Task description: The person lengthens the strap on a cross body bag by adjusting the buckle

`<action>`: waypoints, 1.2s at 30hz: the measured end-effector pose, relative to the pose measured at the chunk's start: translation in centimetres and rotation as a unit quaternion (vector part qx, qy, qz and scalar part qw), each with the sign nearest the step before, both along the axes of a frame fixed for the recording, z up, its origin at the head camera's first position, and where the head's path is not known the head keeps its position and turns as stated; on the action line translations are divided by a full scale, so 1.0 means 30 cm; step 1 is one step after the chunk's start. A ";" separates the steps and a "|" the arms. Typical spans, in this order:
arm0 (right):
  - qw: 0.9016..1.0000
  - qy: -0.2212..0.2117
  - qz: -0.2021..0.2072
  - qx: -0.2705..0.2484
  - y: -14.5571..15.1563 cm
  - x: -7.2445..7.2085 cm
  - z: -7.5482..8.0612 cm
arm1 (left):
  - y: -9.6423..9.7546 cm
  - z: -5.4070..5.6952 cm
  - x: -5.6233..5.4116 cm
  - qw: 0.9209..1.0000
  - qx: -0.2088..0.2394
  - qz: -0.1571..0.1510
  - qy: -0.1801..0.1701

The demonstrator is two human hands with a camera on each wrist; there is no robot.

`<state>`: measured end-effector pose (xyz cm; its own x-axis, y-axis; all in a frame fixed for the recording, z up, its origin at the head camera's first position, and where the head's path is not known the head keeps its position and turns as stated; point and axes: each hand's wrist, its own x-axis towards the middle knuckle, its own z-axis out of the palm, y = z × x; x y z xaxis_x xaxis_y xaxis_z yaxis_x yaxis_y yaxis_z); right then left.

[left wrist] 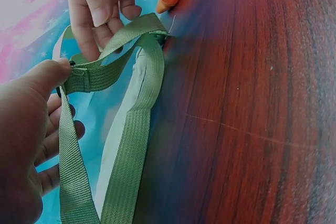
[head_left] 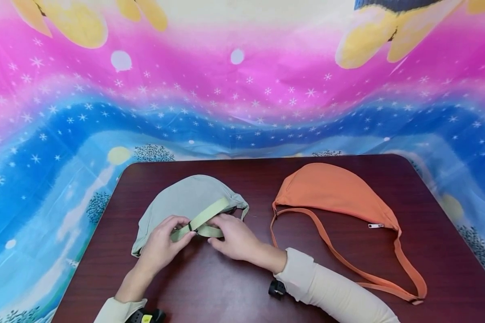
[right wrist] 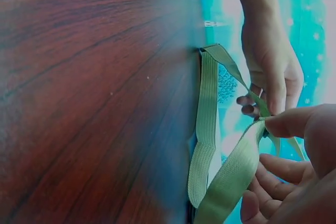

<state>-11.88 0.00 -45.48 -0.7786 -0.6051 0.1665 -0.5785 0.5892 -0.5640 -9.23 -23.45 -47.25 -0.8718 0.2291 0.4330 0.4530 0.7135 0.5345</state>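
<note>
Bag in pale green [head_left: 186, 193] lies on a dark reddish-brown wooden bench [head_left: 210, 282], its rounded edge facing away from the person. At the near edge of the green bag, its green strap [head_left: 210, 212] is lifted in a loop. The left hand [head_left: 161, 240] has a narrow grip, pinching the strap at a small black slider [head_left: 190, 227]. The right hand [head_left: 238, 237] touches the loop with bent fingers; whether its grip pinches the webbing, I cannot tell. Right of the green bag, well apart, lies an orange bag [head_left: 331, 190] with its strap spread out. Beyond the green bag hangs a pink-and-blue snowflake cloth [head_left: 242, 103].
</note>
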 end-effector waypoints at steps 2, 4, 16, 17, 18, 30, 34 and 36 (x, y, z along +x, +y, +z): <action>1.000 -0.019 -0.011 -0.016 0.001 -0.005 0.001 | 0.001 0.000 -0.001 1.000 0.000 -0.003 0.002; 0.999 -0.039 -0.020 -0.030 0.001 -0.009 0.001 | 0.001 0.001 0.000 1.000 -0.001 -0.009 0.004; 0.998 -0.039 -0.035 -0.030 0.049 -0.062 0.014 | -0.022 0.002 0.007 0.998 0.010 -0.044 0.037; 0.998 -0.035 -0.037 -0.026 0.061 -0.070 0.016 | -0.027 0.004 0.010 0.998 0.008 -0.037 0.044; 0.998 -0.034 -0.041 -0.022 0.074 -0.080 0.018 | -0.032 0.007 0.013 0.998 0.009 -0.028 0.048; 0.993 -0.068 -0.094 0.028 0.220 -0.207 0.044 | -0.044 0.013 0.022 0.997 0.026 -0.036 0.064; 0.993 -0.054 -0.093 0.057 0.247 -0.223 0.041 | -0.044 0.018 0.013 0.995 0.038 -0.045 0.084; 0.991 -0.057 -0.101 0.069 0.272 -0.237 0.037 | -0.056 0.022 0.015 0.995 0.043 -0.035 0.087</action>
<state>-18.97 8.17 -44.38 -0.8954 -0.4452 -0.0023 -0.3777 0.7624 -0.5254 -8.77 -25.14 -46.59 -0.7647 0.2418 0.5973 0.5914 0.6314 0.5016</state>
